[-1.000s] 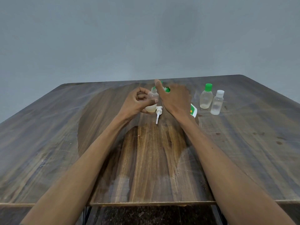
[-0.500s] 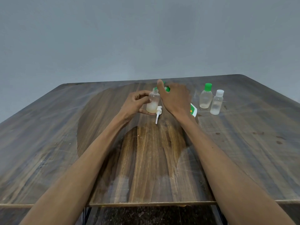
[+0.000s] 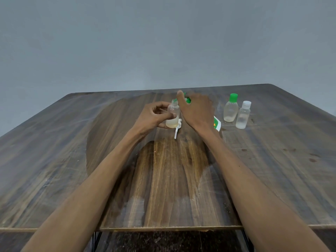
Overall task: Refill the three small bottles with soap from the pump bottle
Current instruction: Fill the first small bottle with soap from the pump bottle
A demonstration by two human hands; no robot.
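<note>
Two hands work together: left hand (image 3: 154,116) grip pinches small bottle (image 3: 172,117) upright off the tabletop (image 3: 72,160), probably steadying its mouth, while right hand (image 3: 197,110) grip just beside curls around pump bottle (image 3: 216,124), tilting it to pour.

- Table (image 3: 72,160): bears every item listed; all of them sit toward its far edge.
- Small bottle (image 3: 172,117): upright, near the far middle, held in the left hand (image 3: 152,117).
- Right hand (image 3: 197,110): just right of that bottle, thumb reaching over its top.
- Big bottle (image 3: 217,123): behind and under the right hand, mostly hidden; probably tilted toward the small bottle.
- Pump head (image 3: 177,129): lying on the table, just before the held bottle, between the two hands.
- Second bottle (image 3: 231,109): upright, well right of the hands.
- Third bottle (image 3: 242,116): upright, just right of the second and slightly nearer.
</note>
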